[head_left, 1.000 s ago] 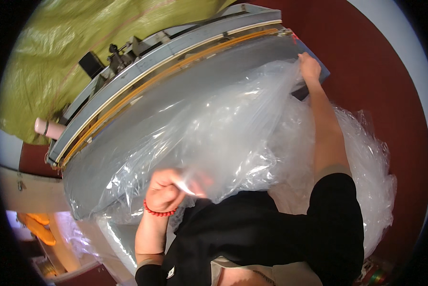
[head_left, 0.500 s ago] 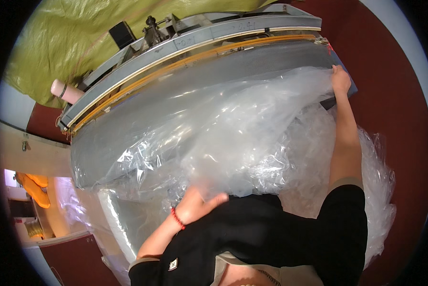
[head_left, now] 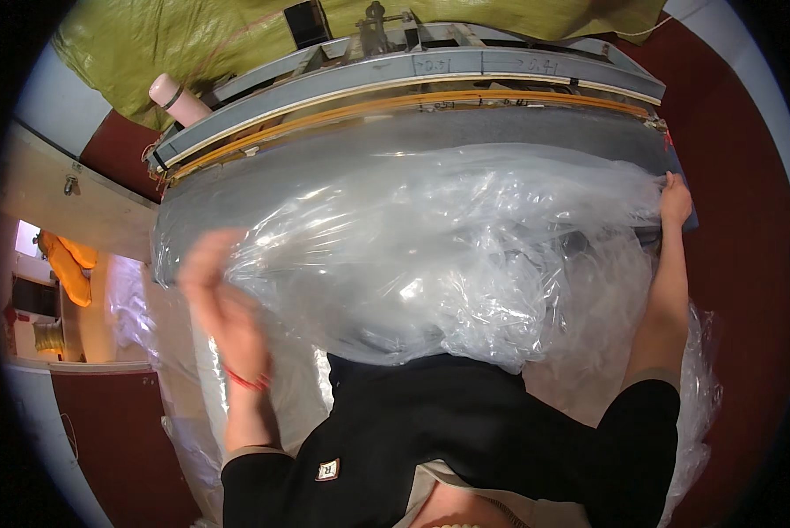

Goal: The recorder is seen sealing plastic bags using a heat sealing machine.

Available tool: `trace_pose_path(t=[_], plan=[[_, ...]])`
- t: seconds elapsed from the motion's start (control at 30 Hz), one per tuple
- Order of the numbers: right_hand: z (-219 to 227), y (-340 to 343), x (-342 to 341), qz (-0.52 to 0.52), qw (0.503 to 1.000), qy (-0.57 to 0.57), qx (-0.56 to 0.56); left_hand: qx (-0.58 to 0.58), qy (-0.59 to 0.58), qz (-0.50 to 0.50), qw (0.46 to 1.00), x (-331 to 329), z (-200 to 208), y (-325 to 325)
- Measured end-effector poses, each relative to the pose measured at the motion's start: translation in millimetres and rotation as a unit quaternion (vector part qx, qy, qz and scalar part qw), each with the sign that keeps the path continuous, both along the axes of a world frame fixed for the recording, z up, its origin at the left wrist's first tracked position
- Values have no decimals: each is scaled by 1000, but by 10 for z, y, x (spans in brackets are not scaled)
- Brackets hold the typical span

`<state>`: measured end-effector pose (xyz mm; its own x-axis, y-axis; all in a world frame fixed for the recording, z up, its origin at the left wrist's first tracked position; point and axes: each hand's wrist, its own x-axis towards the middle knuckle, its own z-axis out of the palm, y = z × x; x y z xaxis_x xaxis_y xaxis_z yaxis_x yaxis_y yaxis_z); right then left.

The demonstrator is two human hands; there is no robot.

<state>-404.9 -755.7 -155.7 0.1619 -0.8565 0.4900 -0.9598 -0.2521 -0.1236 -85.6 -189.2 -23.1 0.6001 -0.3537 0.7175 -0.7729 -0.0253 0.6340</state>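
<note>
A wide sheet of clear plastic film lies rumpled over a grey padded surface, its loose near part bunched against my black shirt. My right hand is closed on the film's edge at the surface's right end. Over the film's left part is my left hand, with a red bead bracelet on the wrist. Motion smears its fingers, so whether they grip the film cannot be made out. Creases in the film run toward that hand.
Behind the surface stands a grey metal frame with orange strips along it. A pink bottle is at its left end, a black box farther back. More film hangs at the right. A pale door is at left.
My left hand has moved left and away from my body, over the film's left part. My right hand still grips the edge. The whole view has shifted and turned slightly.
</note>
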Motion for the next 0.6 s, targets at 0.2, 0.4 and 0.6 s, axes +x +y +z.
trace_pose_path(t=[0.2, 0.4, 0.6], plan=[[11, 14, -13, 12, 1000, -14, -1, 411, -187, 28, 892, -416, -756, -335], [-69, -86, -74, 53, 998, -22, -12, 206, -154, 270, 928, 406, -556, 983], [-127, -184, -105, 58, 998, -10, -7, 162, 13, 292, 943, 1403, 567, 1995]])
